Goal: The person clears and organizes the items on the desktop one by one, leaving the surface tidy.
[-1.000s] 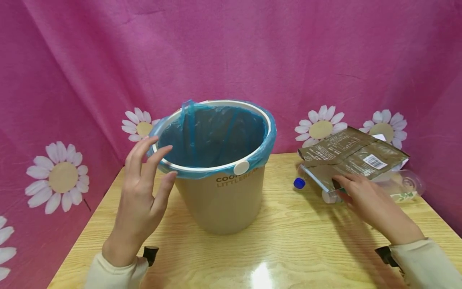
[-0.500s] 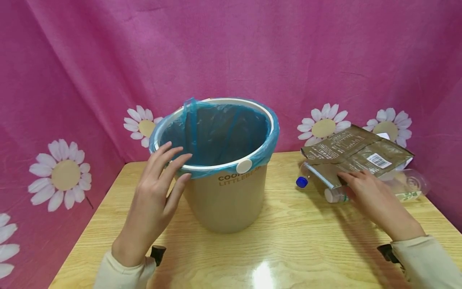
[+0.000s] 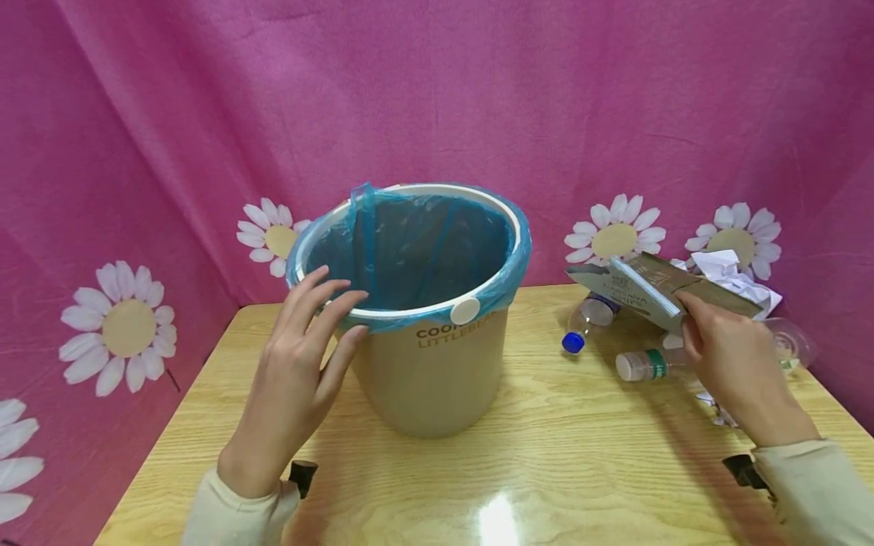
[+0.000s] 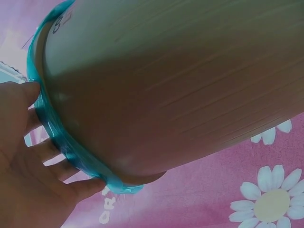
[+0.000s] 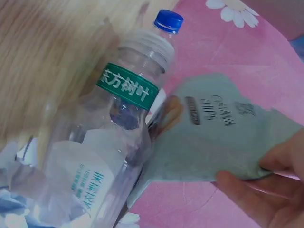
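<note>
A beige trash bin (image 3: 426,379) stands left of centre in the head view, lined with a blue plastic bag (image 3: 508,277). My left hand (image 3: 290,368) holds its near left rim, fingers over the edge and thumb on the outer side; the left wrist view shows the fingers reaching behind the liner. At the right, my right hand (image 3: 734,364) pinches the edge of a cassava chips bag (image 5: 209,128), which is tilted so its pale printed front shows. Beneath and beside the bag lies a clear plastic bottle (image 5: 102,142) with a green neck band.
A bottle with a blue cap (image 3: 573,343) lies left of the green-banded one. Crumpled white paper (image 3: 734,273) sits behind the right hand, and more scraps (image 3: 720,413) lie in front. A pink curtain (image 3: 437,91) with daisies backs the wooden table (image 3: 546,470).
My left hand has come right onto the bin's rim. My right hand has lifted and tipped the chips bag, uncovering more of the bottles and the crumpled paper.
</note>
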`<action>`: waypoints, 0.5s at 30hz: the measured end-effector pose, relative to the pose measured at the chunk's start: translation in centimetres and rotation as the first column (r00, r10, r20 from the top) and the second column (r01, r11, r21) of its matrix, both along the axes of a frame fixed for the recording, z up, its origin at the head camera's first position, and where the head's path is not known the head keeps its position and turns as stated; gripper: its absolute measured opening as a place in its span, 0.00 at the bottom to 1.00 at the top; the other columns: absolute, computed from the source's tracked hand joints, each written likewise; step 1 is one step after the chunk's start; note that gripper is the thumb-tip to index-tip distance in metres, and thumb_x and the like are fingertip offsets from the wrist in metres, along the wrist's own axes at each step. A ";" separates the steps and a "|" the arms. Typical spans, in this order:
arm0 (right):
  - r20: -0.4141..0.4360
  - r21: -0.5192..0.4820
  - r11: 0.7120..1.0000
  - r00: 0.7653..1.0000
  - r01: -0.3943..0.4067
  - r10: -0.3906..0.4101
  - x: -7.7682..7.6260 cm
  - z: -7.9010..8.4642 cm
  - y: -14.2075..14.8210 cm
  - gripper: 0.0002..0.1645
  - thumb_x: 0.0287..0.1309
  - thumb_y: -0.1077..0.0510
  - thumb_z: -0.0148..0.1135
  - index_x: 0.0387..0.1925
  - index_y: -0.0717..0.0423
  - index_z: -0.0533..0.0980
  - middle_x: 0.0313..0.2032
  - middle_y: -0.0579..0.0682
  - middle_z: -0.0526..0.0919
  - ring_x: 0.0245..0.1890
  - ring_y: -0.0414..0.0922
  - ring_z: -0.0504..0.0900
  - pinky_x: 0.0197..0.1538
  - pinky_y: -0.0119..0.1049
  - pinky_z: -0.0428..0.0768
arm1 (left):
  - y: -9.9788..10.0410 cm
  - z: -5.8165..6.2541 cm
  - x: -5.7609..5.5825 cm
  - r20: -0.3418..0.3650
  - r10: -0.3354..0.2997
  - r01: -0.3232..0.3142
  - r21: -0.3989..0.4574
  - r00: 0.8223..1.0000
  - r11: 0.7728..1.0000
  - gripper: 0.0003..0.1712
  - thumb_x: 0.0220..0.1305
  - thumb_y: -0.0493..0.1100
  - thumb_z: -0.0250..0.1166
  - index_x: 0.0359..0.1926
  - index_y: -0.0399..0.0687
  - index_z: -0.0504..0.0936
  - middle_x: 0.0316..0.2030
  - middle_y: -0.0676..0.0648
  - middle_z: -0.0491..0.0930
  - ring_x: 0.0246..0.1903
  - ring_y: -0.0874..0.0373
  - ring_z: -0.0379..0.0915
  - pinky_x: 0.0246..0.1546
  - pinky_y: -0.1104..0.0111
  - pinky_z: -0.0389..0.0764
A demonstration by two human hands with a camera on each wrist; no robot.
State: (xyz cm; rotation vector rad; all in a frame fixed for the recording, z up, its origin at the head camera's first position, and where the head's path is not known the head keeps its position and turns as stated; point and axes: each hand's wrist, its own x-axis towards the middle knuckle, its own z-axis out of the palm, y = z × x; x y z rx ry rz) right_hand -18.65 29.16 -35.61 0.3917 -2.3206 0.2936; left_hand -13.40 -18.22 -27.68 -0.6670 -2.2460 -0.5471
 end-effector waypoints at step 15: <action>-0.269 -0.189 0.981 0.959 0.040 -0.091 0.5 2.1 0.6 0.19 0.60 0.65 0.49 0.50 0.68 0.78 0.29 0.69 0.83 0.18 0.64 0.77 0.22 0.57 0.67 | -0.1 0.1 -0.1 0.001 0.015 -0.015 -0.004 1.000 1.000 0.25 0.64 0.44 0.68 0.62 0.49 0.78 0.61 0.42 0.74 0.72 0.47 0.56 0.56 0.42 0.75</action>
